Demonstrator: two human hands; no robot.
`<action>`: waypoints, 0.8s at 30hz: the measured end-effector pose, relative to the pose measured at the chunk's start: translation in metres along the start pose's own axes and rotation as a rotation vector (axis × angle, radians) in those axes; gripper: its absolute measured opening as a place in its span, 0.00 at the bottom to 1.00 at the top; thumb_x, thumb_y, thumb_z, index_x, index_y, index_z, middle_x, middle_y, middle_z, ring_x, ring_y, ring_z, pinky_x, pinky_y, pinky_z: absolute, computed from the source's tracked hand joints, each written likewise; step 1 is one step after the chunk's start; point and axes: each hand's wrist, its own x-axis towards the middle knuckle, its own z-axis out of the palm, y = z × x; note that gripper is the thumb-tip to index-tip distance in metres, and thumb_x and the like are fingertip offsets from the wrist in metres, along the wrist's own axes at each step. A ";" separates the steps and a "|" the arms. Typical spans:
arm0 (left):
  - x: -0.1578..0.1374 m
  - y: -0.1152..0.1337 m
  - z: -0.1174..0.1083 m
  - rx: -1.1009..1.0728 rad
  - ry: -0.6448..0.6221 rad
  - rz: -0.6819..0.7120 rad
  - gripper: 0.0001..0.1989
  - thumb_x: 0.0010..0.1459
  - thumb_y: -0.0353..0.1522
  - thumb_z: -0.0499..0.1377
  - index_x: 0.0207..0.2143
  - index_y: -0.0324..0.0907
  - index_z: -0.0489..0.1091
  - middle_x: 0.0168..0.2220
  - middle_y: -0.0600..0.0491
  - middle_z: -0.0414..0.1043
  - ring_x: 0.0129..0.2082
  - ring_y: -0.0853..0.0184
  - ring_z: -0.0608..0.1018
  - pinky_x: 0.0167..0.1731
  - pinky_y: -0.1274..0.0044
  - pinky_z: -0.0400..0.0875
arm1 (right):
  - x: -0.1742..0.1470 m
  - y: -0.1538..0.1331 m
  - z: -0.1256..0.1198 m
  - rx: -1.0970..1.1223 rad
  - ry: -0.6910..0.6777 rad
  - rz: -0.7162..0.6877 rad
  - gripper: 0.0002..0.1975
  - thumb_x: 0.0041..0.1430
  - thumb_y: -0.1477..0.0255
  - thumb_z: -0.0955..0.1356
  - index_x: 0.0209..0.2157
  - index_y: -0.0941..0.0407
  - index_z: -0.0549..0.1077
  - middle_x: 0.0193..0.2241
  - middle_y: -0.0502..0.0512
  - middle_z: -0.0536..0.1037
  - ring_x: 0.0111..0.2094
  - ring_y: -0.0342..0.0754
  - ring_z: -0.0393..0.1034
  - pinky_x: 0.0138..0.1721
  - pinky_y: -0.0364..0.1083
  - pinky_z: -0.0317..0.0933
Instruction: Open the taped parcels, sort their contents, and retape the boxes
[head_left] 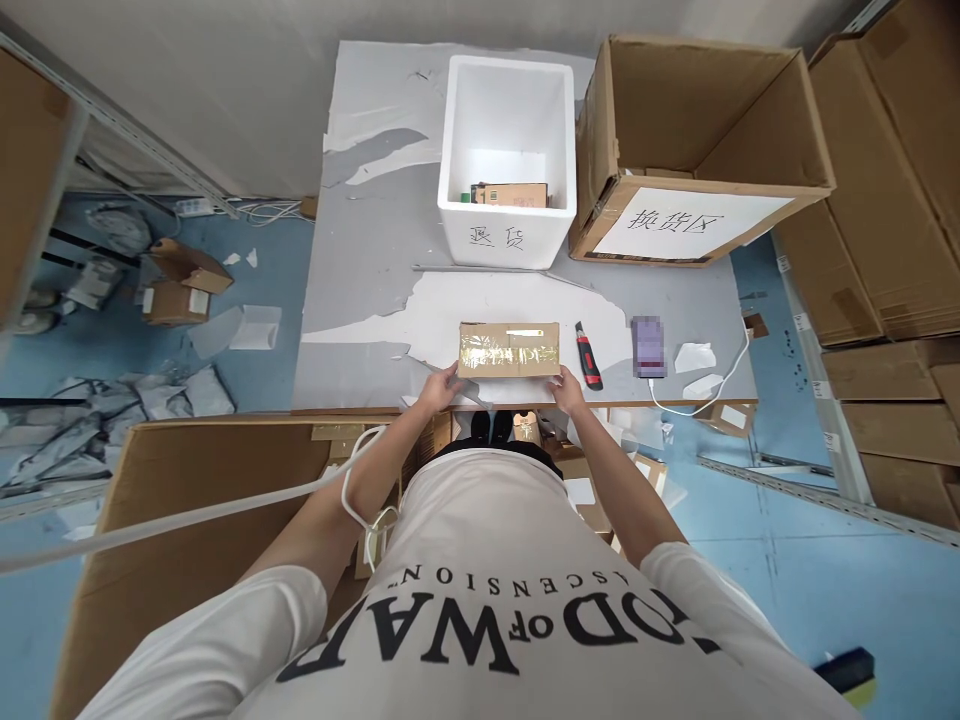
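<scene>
A small taped cardboard box (510, 350) lies near the front edge of the table, with shiny tape along its middle and a narrow white strip on top. At its left front corner, my left hand (441, 387) has its fingers closed on the end of the box. My right hand (567, 390) grips the opposite corner, thumb along the near side. A red and black utility knife (589, 357) rests just right of the box, apart from my right hand. Some fingertips are hidden by the box.
Behind the box stand a white foam bin (506, 235) with packages inside and a large open carton (694, 225). A phone (649, 347) on a white cable and paper scraps (695, 357) lie on the right of the table (367, 230). Another big carton (195, 520) stands below left.
</scene>
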 end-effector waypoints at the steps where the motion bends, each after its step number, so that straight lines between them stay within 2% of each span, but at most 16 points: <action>1: 0.000 0.000 0.001 0.025 -0.019 0.007 0.25 0.49 0.40 0.62 0.48 0.37 0.74 0.39 0.46 0.80 0.44 0.56 0.77 0.49 0.68 0.70 | 0.000 -0.003 0.002 -0.005 -0.004 -0.007 0.20 0.46 0.69 0.66 0.45 0.53 0.66 0.47 0.59 0.74 0.50 0.52 0.68 0.53 0.56 0.60; 7: -0.005 0.015 -0.002 0.175 0.003 0.103 0.24 0.59 0.44 0.52 0.48 0.37 0.74 0.40 0.48 0.79 0.40 0.60 0.77 0.43 0.74 0.69 | -0.007 -0.022 -0.002 0.006 0.003 -0.112 0.13 0.54 0.59 0.64 0.35 0.52 0.62 0.37 0.55 0.75 0.42 0.50 0.69 0.46 0.50 0.63; 9: -0.004 0.024 -0.005 0.257 0.075 0.098 0.25 0.61 0.45 0.50 0.44 0.37 0.77 0.36 0.48 0.79 0.37 0.61 0.77 0.38 0.76 0.67 | -0.008 -0.028 -0.006 -0.066 0.045 -0.132 0.14 0.56 0.55 0.62 0.32 0.52 0.61 0.32 0.52 0.73 0.36 0.48 0.68 0.42 0.48 0.62; 12: 0.003 0.037 -0.006 0.401 0.188 0.038 0.28 0.61 0.48 0.48 0.30 0.36 0.78 0.26 0.47 0.76 0.29 0.64 0.74 0.31 0.77 0.61 | -0.006 -0.037 -0.007 -0.219 0.116 -0.106 0.16 0.58 0.53 0.60 0.29 0.51 0.59 0.27 0.50 0.70 0.31 0.48 0.65 0.37 0.47 0.59; 16: 0.015 0.041 -0.004 0.468 0.205 -0.005 0.30 0.61 0.49 0.47 0.22 0.38 0.76 0.21 0.45 0.73 0.24 0.66 0.69 0.27 0.75 0.55 | -0.002 -0.042 -0.003 -0.277 0.108 -0.042 0.19 0.58 0.50 0.59 0.27 0.51 0.59 0.25 0.50 0.69 0.29 0.48 0.63 0.35 0.47 0.58; 20: 0.021 0.036 -0.005 0.445 0.189 -0.009 0.30 0.60 0.50 0.47 0.21 0.38 0.75 0.19 0.47 0.71 0.24 0.67 0.68 0.26 0.75 0.54 | 0.001 -0.042 0.000 -0.249 0.121 0.003 0.21 0.55 0.48 0.61 0.26 0.52 0.60 0.26 0.50 0.70 0.30 0.47 0.63 0.36 0.46 0.58; 24: 0.022 0.030 -0.007 0.409 0.177 -0.016 0.30 0.59 0.49 0.48 0.21 0.37 0.75 0.19 0.49 0.71 0.26 0.66 0.71 0.28 0.76 0.58 | 0.003 -0.033 -0.001 -0.220 0.125 -0.003 0.21 0.55 0.48 0.60 0.28 0.52 0.63 0.29 0.52 0.73 0.32 0.47 0.66 0.38 0.47 0.61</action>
